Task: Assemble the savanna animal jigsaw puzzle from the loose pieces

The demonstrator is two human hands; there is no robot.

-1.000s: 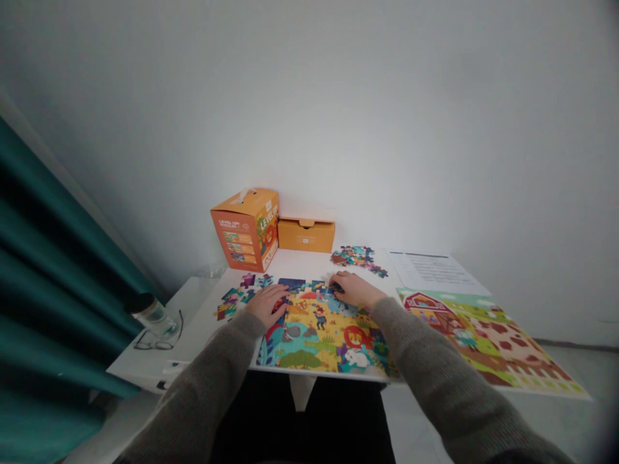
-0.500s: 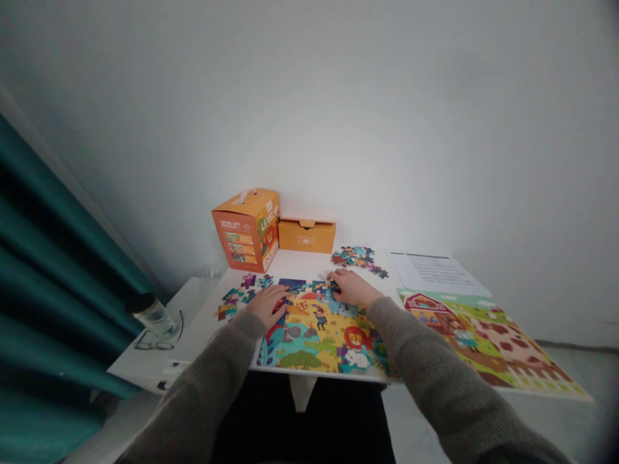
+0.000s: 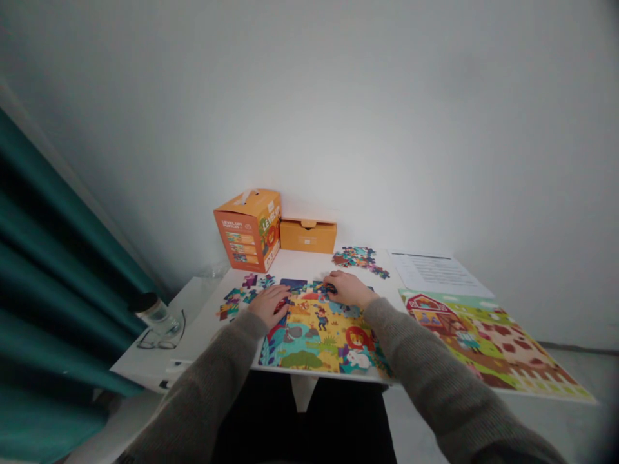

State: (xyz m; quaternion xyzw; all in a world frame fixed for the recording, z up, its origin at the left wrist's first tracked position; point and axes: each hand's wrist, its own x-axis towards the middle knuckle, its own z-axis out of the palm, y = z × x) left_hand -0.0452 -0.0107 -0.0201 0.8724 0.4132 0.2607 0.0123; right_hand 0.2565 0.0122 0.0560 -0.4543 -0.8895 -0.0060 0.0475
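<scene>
A colourful animal puzzle [image 3: 309, 335] lies at the front of the white table, with several pieces joined along its upper edge. My left hand [image 3: 271, 304] rests on its upper left edge, fingers spread. At the puzzle's top edge, my right hand [image 3: 345, 288] has its fingers curled round a small dark piece [image 3: 331, 288]. Loose pieces [image 3: 235, 298] lie left of my left hand. Beyond my right hand is another heap of pieces [image 3: 355, 256].
An orange puzzle box [image 3: 249, 229] and a low orange box [image 3: 308, 236] stand at the back. To the right are a printed sheet [image 3: 440, 274] and a farm picture [image 3: 488, 341]. Glasses [image 3: 159, 341] and a jar [image 3: 157, 314] sit at the left.
My right hand has shifted slightly left along the puzzle's top edge, its fingers drawn closer together. My left hand has stayed in almost the same place.
</scene>
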